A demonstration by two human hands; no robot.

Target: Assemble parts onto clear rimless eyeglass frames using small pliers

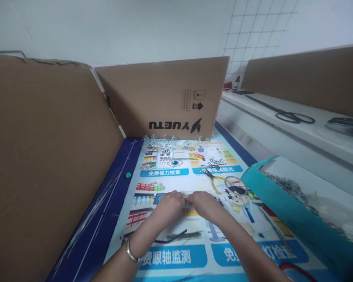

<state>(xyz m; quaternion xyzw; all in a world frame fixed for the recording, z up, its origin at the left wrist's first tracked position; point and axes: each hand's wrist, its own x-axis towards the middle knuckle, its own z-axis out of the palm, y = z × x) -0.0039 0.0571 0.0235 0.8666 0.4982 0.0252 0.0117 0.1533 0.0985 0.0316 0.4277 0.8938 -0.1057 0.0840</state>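
My left hand [169, 205] and my right hand [205, 203] meet over the printed mat [164, 181], their fingertips pinched close together. Whatever lies between the fingers is too small and too covered to make out. Just beyond my right hand rest pliers [216, 184] with yellow handles, beside a round hoop [237, 184]. A bundle of short dark wires [184, 235] lies below the hands. Several clear bead-like pieces [156, 185] sit on the mat beyond my left hand.
A teal box [285, 209] with metal pieces and a plastic bag stands at the right. Cardboard panels [164, 94] wall the back and left. Long thin wires [97, 203] lie along the left edge. Black scissors [291, 113] rest on the white ledge [238, 103].
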